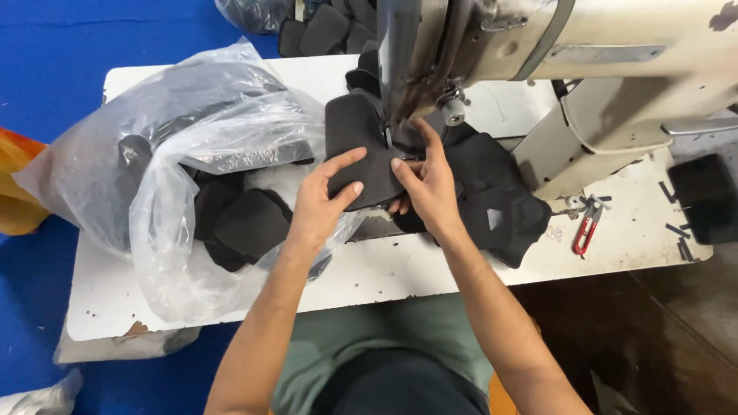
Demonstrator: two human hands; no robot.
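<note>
Both hands, left hand (319, 204) and right hand (430, 192), pinched the dark fabric piece (357, 154) between them (needle just above the fingertips)

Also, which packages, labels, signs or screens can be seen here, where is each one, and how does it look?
Clear plastic bag: on the left of the white table, crumpled, open, with dark fabric pieces inside.
Second clear bag: top edge, behind the table, mostly cut off.
Small pale label: on the dark fabric pile beside the right hand, squarish.
No signs or screens.

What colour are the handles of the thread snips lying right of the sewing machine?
Red, seen in the head view: the thread snips lie on the white table.
</note>
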